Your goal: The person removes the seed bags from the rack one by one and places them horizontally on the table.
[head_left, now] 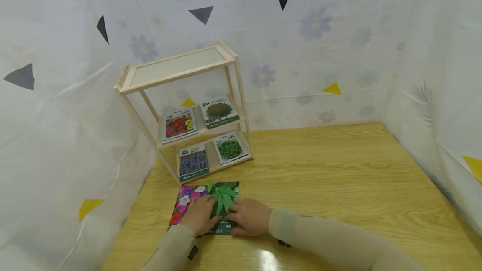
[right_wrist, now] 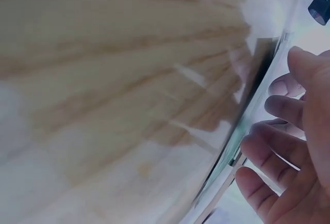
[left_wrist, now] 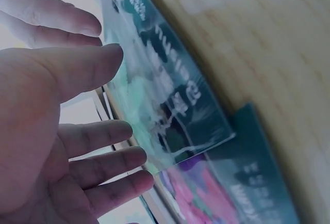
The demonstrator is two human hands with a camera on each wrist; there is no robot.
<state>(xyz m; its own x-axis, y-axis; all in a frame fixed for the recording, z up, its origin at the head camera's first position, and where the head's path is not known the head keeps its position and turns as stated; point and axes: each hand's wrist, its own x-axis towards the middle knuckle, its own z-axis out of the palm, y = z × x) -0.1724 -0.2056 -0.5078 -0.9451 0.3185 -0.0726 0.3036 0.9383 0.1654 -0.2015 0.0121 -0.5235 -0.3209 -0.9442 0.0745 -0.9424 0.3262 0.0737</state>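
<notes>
Two seed packets lie side by side on the table in front of the shelf. One shows pink, white and red flowers (head_left: 183, 201); the other, a green-leaf packet (head_left: 225, 195), overlaps it on the right. My left hand (head_left: 199, 216) rests over the place where they meet. From the left wrist, its fairly straight fingers touch the leaf packet (left_wrist: 180, 87), and the flower packet (left_wrist: 260, 182) sticks out beneath. At the leaf packet's right edge is my right hand (head_left: 251, 217), its fingers loosely bent against that edge. Neither hand visibly pinches a packet.
A two-tier wooden rack (head_left: 180, 70) stands behind the packets. Its middle tier bears a red-flower packet (head_left: 180, 125) and a sunflower-head packet (head_left: 219, 112). Below are a lavender packet (head_left: 193, 163) and a leafy-green packet (head_left: 230, 149). Wooden tabletop (head_left: 320, 170) extends rightward.
</notes>
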